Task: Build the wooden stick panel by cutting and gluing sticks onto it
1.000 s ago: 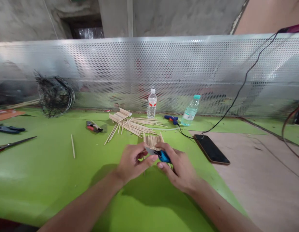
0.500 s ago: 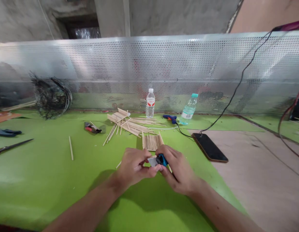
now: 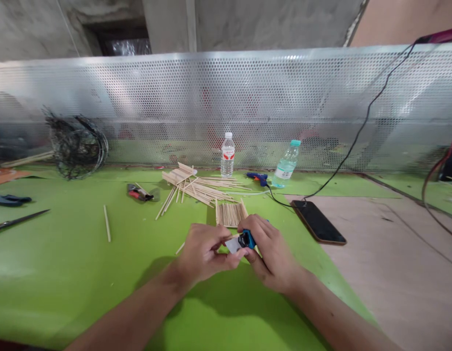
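Observation:
My right hand (image 3: 271, 248) is wrapped round a blue-and-black cutter (image 3: 250, 239) whose broad grey blade (image 3: 233, 245) points left. Close against that blade, my left hand (image 3: 207, 248) is closed in a pinch. A pale end of a thin wooden stick (image 3: 233, 236) shows between its fingers and the cutter; most of it is hidden. Just beyond the hands lies a small panel of wooden sticks (image 3: 231, 215) set side by side, with longer sticks along its two edges. Farther back, a similar stick assembly (image 3: 179, 174) rests on a pile of loose sticks (image 3: 207, 190).
Two water bottles (image 3: 227, 155) stand near the perforated metal screen (image 3: 247, 97), beside a blue glue gun (image 3: 258, 178). A phone (image 3: 318, 222) with a cable lies right. On the left are pliers (image 3: 140, 192), scissors (image 3: 19, 221), a single stick (image 3: 107, 223) and coiled wire (image 3: 77, 146).
The cutter and my right hand have shifted slightly up and right, and the blade has turned a little. My left hand keeps its pinch in almost the same place.

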`<state>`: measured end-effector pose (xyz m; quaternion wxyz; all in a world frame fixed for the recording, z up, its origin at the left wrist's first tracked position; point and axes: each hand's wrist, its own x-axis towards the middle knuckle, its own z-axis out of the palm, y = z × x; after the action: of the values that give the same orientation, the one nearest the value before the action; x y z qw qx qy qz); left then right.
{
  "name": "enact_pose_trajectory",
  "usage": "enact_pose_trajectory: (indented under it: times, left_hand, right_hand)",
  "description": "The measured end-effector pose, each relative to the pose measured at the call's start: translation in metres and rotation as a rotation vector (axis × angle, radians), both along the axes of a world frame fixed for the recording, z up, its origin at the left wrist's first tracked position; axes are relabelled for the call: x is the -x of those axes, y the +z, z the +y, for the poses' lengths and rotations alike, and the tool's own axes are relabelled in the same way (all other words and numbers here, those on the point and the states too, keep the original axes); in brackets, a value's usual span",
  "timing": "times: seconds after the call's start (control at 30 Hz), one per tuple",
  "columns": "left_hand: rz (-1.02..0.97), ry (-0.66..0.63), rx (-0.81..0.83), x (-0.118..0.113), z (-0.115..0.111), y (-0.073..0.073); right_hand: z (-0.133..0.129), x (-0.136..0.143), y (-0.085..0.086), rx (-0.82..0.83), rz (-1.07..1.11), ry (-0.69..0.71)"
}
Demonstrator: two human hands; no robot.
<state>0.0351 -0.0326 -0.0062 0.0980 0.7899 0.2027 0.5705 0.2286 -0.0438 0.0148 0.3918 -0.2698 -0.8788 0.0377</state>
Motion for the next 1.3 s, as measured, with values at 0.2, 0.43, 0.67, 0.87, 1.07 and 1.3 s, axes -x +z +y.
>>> enact_pose_trajectory:
  times: [0.2,0.43,0.67,0.87,1.07,1.3]
  left_hand:
    - [0.094,-0.062,0.137,0.003,-0.005,0.002]
    - [0.009,-0.148,0.351,0.001,-0.007,0.0]
    - [-0.033,-0.065,0.384,-0.006,-0.011,0.007]
    - [-0.075,-0.164,0.646,-0.009,-0.017,0.011]
    - [-0.184,-0.398,0.98,-0.008,-0.015,0.015]
    - [-0.326,-0.551,1.176,-0.01,-0.012,0.011]
  right_hand:
    - [0.001,-0.002,0.0,0.016,0.016,-0.041]
    - [0.002,-0.004,0.0,0.046,0.03,-0.124]
    - [-0.001,-0.002,0.001,0.03,0.011,-0.19]
    - [0.001,-0.004,-0.001,-0.01,-0.057,-0.29]
    - [0.001,-0.005,0.0,0.011,-0.071,-0.328]
    - [-0.002,-0.003,0.004,0.063,-0.068,-0.359]
